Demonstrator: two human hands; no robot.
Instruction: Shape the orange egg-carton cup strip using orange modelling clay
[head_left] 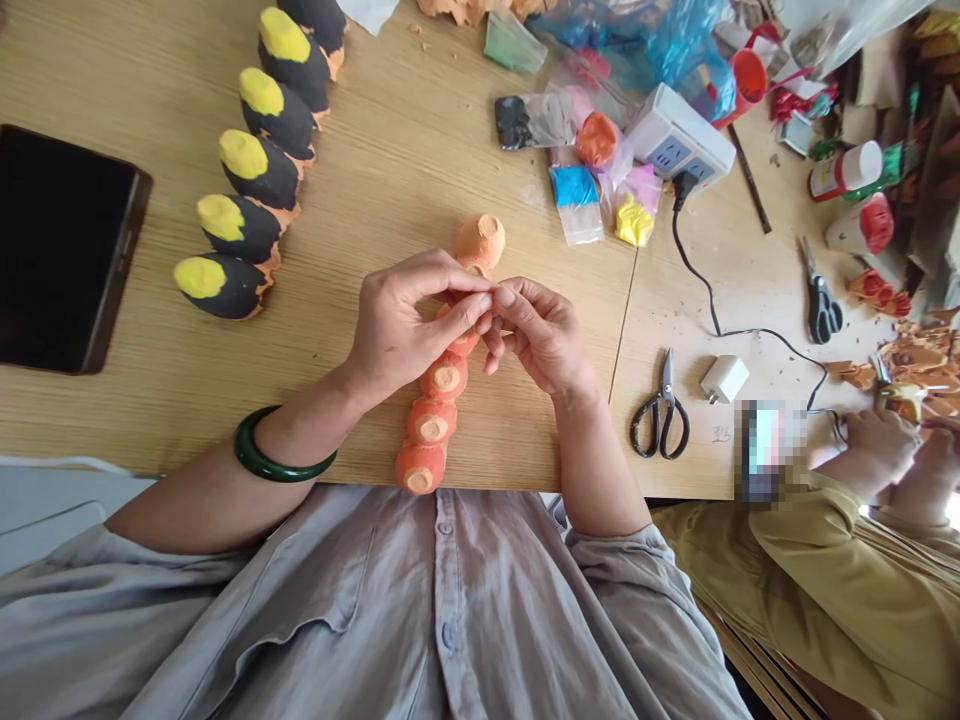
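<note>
My left hand [420, 320] and my right hand [544, 330] meet fingertip to fingertip, thumbs and forefingers pinched together. Between them is something small that I cannot make out, mostly covered by the fingers. Beneath lies a row of bumpy egg-carton cups [421, 428], running away from the table's front edge. Its nearer cups have orange sides and bare pale tops; the farthest cup [476, 238] is paler, tan-orange all over. My hands hide the cups in the middle of the row.
At left are a second egg-carton row [251, 228], black with yellow ends, and a dark tablet [56, 250]. To the right lie scissors [661, 412], a charger [724, 379], bagged coloured clay [576, 190] and a power strip [679, 140]. A co-worker's hands [874, 450] work at far right.
</note>
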